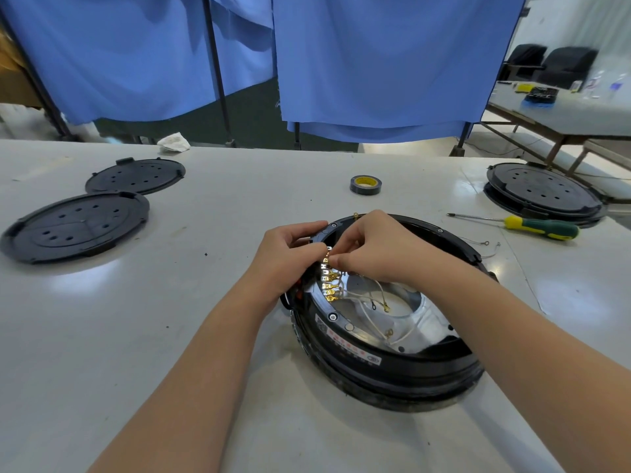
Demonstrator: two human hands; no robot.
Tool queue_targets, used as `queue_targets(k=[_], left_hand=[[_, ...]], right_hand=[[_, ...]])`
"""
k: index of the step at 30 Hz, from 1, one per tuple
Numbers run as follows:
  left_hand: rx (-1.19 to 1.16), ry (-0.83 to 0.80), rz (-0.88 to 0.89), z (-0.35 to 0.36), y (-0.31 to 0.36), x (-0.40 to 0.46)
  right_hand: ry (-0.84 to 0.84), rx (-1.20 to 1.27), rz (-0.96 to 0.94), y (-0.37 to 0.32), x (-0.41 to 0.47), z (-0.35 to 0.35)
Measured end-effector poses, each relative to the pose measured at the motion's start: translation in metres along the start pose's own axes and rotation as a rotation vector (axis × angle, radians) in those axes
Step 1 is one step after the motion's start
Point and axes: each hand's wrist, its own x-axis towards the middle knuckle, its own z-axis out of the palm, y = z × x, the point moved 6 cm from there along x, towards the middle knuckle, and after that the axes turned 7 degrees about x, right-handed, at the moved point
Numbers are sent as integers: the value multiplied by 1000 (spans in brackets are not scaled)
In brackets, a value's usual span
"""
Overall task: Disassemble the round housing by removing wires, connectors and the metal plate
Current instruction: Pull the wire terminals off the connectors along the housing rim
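Head view: housing is lying flat on the pale worktop, near the person and slightly right of centre.
Left hand: fingers are curling onto the housing's far-left rim beside the terminal row, steadying it; the grip is closing on the housing.
Right hand: fingertips are pinching the topmost brass connector in the row, the grip closing on it.
Done so far: two black covers are lying apart to the left, so the housing appears opened; a couple of thin wires are lying loose on the worktop just right of it.
Left to do: several brass connectors are sitting in their row with white wires trailing across the shiny metal plate, which is sitting inside the ring; by my judgement the task is early to midway.
Edges: the housing's raised black rim is crowding the connector row, so pulls likely need to go inward and up.
Open room: bare worktop is lying left and near; a screwdriver and a tape roll are lying beyond, well apart from the hands.
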Motion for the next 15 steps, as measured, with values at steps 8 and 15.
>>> queue_targets(k=[8,15], left_hand=[[7,-2,2,0,2,-1],[0,5,-12,-1,2,-2]], right_hand=[[-71,40,14,1,1,0],[-3,59,86,15,2,-9]])
